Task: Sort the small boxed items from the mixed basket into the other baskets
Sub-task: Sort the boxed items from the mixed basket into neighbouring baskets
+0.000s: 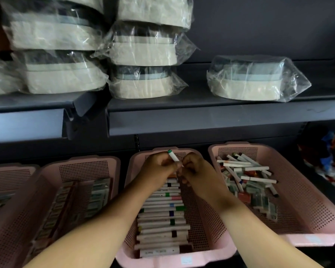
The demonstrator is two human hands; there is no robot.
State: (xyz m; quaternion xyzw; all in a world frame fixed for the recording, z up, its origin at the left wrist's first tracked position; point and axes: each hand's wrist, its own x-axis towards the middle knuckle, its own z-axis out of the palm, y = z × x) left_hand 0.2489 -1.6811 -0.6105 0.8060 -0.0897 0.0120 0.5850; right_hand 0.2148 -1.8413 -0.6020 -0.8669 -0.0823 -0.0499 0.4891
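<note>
Both hands meet over the far end of the middle pink basket (205, 219). My left hand (159, 167) and my right hand (193, 169) pinch a white marker with a green cap (172, 156), tilted with its cap up to the left. Below them lies a neat row of white markers (162, 219) stacked lengthwise in the middle basket. The mixed basket (302, 200) on the right holds loose markers and small boxed items (259, 202) in a heap. A left pink basket (52, 190) holds small boxed items (97, 196) packed in rows.
A further pink basket (6, 176) shows at the far left edge. Above the baskets runs a dark shelf (201, 120) carrying plastic-wrapped round containers (253, 80). Colourful packets (333, 161) lie at the far right.
</note>
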